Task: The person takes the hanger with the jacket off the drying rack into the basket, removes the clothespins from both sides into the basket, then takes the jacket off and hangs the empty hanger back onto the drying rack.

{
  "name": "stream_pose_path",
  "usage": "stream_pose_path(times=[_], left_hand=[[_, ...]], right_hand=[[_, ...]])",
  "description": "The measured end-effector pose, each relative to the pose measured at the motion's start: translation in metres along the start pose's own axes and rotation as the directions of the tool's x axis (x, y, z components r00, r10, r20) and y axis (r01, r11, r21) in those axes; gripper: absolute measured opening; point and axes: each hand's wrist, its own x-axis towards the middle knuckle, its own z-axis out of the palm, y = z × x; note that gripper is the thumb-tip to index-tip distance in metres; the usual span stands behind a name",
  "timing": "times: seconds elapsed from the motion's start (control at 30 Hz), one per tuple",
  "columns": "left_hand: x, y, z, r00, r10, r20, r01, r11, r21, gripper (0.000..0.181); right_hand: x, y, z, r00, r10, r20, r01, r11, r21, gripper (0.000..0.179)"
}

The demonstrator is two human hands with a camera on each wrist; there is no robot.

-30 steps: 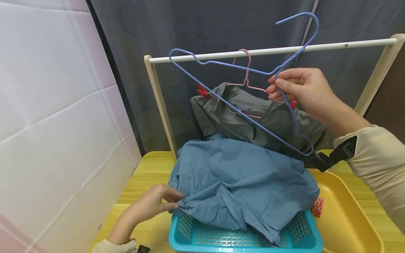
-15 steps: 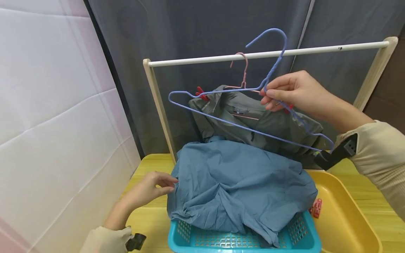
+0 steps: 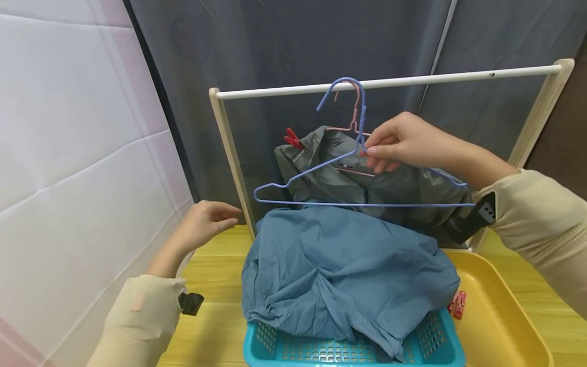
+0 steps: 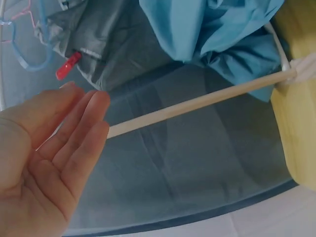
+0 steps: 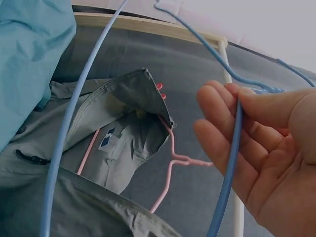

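My right hand (image 3: 403,140) pinches a blue wire hanger (image 3: 321,164) just below its twisted neck, thumb against fingertips. The hanger is upright, its lower bar nearly level above a crumpled blue garment (image 3: 348,265). In the right wrist view the blue wire (image 5: 233,163) passes between thumb and fingers. My left hand (image 3: 202,224) is in the air left of the garment, holding nothing, its fingers relaxed; the left wrist view shows the same bare palm (image 4: 49,182). The blue garment lies heaped over a turquoise basket (image 3: 355,351).
Behind, a grey jacket (image 3: 302,168) hangs by a pink hanger (image 3: 354,109) from a white rail (image 3: 435,79) with wooden posts (image 3: 234,163). A red clip (image 3: 293,138) grips its shoulder. At right, a yellow tray (image 3: 495,306) holds red clips (image 3: 460,306).
My right hand has lowered the blue hanger and moved it left, turning it from tilted to upright. My left hand has let go of the blue garment and risen away to the left.
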Motion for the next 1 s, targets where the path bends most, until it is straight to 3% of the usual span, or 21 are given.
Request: stream_pose_path(times=[0.47, 0.73, 1.0], left_hand=[[0.03, 0.001, -0.031, 0.994, -0.064, -0.089, 0.07, 0.996, 0.061, 0.025], [0.048, 0.002, -0.041, 0.983, -0.088, -0.162, 0.104, 0.99, 0.093, 0.027], [0.066, 0.006, -0.043, 0.971, -0.107, -0.215, 0.124, 0.99, 0.068, 0.029]], right_hand=[[0.024, -0.011, 0.006, 0.997, -0.066, 0.046, 0.074, 0.977, -0.198, 0.013], [0.041, -0.016, 0.003, 0.997, -0.035, 0.062, 0.046, 0.98, -0.193, 0.017], [0.055, -0.019, 0.002, 0.998, 0.013, 0.058, -0.003, 0.986, -0.167, 0.019]])
